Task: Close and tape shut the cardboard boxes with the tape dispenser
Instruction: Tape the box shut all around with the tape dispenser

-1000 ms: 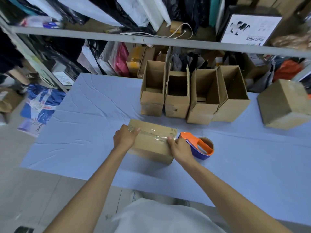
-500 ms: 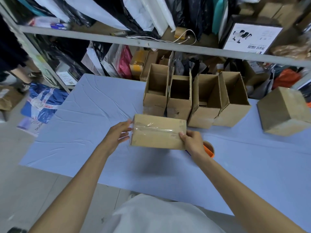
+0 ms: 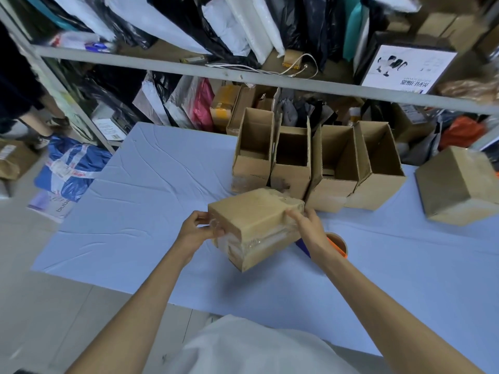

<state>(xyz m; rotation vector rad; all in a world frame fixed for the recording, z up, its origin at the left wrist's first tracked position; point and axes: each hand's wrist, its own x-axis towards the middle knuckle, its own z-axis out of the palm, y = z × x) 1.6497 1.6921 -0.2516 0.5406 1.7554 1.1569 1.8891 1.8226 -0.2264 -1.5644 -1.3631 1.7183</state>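
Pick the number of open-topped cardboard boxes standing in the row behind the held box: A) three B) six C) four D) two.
C: the row of open boxes on the table counts four, side by side, behind the taped box held by the left hand and right hand.

The taped box (image 3: 253,211) is between your hands, left hand (image 3: 195,230) at its left end, right hand (image 3: 310,228) at its right end, above the counter (image 3: 151,211). The tape dispenser (image 3: 337,242) lies beneath your right wrist. A row of open boxes (image 3: 290,182) stands just behind, and a closed box (image 3: 456,187) sits far right.
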